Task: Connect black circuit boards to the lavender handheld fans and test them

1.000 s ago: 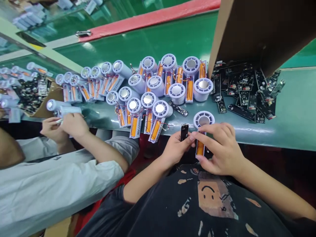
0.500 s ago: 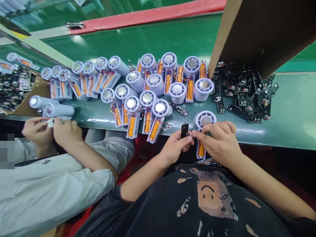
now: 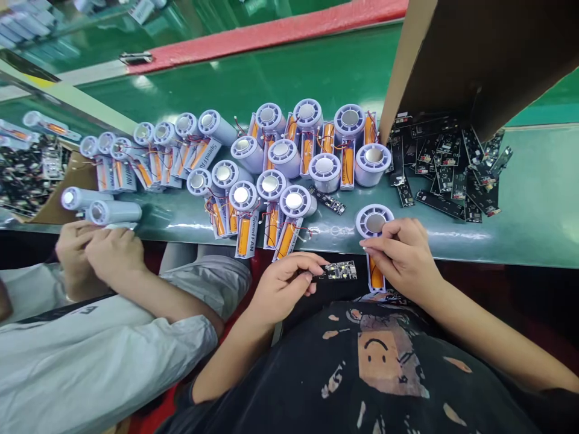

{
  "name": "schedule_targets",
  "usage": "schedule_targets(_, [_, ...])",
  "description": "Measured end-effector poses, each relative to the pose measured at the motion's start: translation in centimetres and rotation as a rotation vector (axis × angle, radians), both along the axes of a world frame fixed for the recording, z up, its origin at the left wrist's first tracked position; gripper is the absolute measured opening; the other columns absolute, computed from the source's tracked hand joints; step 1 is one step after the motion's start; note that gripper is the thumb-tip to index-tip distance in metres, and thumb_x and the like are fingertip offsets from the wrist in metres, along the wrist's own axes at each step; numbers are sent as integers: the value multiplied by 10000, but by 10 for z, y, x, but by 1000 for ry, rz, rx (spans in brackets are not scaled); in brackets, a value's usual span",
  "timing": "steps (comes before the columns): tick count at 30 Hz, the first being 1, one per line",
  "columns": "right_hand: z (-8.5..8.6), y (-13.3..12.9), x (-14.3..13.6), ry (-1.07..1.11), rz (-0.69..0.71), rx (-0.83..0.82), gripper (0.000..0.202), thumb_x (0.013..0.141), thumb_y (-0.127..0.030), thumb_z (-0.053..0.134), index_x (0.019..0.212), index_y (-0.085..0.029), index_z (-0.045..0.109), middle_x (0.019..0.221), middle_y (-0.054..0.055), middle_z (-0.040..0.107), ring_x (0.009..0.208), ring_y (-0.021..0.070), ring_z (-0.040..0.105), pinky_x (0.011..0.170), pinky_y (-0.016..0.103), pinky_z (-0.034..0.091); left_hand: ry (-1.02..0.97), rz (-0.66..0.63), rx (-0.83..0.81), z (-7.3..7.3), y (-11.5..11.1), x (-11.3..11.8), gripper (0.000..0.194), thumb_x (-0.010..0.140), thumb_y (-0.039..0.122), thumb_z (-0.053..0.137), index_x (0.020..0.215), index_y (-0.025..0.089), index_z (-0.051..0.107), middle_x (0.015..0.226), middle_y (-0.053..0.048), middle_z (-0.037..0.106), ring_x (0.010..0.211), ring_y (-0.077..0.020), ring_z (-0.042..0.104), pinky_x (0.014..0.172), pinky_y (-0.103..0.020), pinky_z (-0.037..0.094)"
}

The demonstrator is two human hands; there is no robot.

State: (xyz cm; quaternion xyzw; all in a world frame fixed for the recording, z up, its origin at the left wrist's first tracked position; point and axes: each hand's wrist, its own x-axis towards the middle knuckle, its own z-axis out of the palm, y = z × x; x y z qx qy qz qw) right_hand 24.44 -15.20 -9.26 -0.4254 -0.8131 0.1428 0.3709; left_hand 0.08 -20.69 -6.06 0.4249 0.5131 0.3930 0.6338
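At the near edge of the desk [image 3: 534,199], in the head view, the right hand [image 3: 371,248] covers the middle of a fan unit [image 3: 374,219], so its wiring cannot be made out, nor whether desk or hand bears its weight. The carton [image 3: 452,54] at upper right is cut off by the frame, its interior dark; the co-worker's hands [image 3: 113,253] hide most of what they hold.

The right hand has thumb and forefinger pinched together on a tiny white piece [image 3: 363,245], too small to identify, with the other fingers curled. The left hand [image 3: 289,286], nearly closed, grips one end of a circuit board [image 3: 340,271] between thumb and fingers, just beside the fan unit and apart from it.

That board is black and narrow, its component side showing pale yellow parts and a metal connector at the free end. The fan unit is pale lilac, with a slotted ring around a silvery disc; its orange battery [image 3: 376,276] extends past the desk's edge toward the person.
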Motion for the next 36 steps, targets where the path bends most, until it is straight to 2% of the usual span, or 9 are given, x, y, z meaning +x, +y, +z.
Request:
schedule_targets(3, [-1,-2,-2,4,-13,5,135,929,-199,606,934,-230,736,866,36,528,835,191,482,754,359,358,-355,-33,-58,-7,2,4,175,738,177,805,901,190,742,1044,-44,700,648,-63,624,595,-187,547])
schedule_targets(6, [-1,-4,-3,4,-28,-4,132,928,-214,612,929,-235,742,871,37,524,845,196,481,753,363,356,-503,0,-98,-13,2,11,273,696,111,848,920,224,741,987,-21,720,722,-69,648,659,-167,559])
schedule_targets(11, [-4,-5,-3,34,-38,-30,146,938,-242,602,926,-259,747,882,30,505,855,193,479,755,366,362,-384,88,41,-14,-1,17,231,810,245,803,1027,269,729,1051,-38,760,757,-122,715,692,-253,605])
schedule_targets(16, [-12,-5,-1,123,-17,-53,146,918,-251,638,895,-317,766,964,30,496,925,195,484,815,390,400,-240,147,422,-20,-5,10,211,892,322,719,1097,276,736,644,29,653,538,-70,584,536,-175,494])
schedule_targets(19, [-18,-4,1,185,18,-80,142,899,-246,663,888,-334,774,1002,32,487,965,199,482,842,398,423,-73,203,596,-26,-6,2,206,876,392,725,1037,269,759,659,23,598,540,-72,509,517,-193,437])
schedule_targets(22, [-20,-4,3,229,36,-105,145,891,-234,673,905,-337,775,1023,33,488,996,203,488,852,406,437,91,182,682,-27,-5,-2,219,876,439,707,965,248,767,720,-9,595,641,-124,557,586,-259,481])
schedule_targets(27, [-19,-3,4,260,39,-138,177,877,-216,683,919,-361,776,1044,30,509,1031,209,509,854,413,457,157,50,578,-25,-7,5,198,975,370,577,1058,239,701,1043,-70,708,981,-206,682,871,-378,550])
schedule_targets(32, [-17,-3,6,280,59,-150,217,866,-190,688,933,-378,772,1053,24,505,1048,204,527,873,415,477,87,-43,429,-31,-10,15,210,1019,342,498,1157,224,605,770,12,669,672,-122,667,706,-278,543])
schedule_targets(36, [-16,-3,8,305,88,-167,259,868,-149,678,967,-376,754,1088,17,472,1090,188,517,919,393,481,140,-95,393,-30,-7,19,191,1021,328,490,1138,220,595,737,39,623,576,-79,619,599,-209,502])
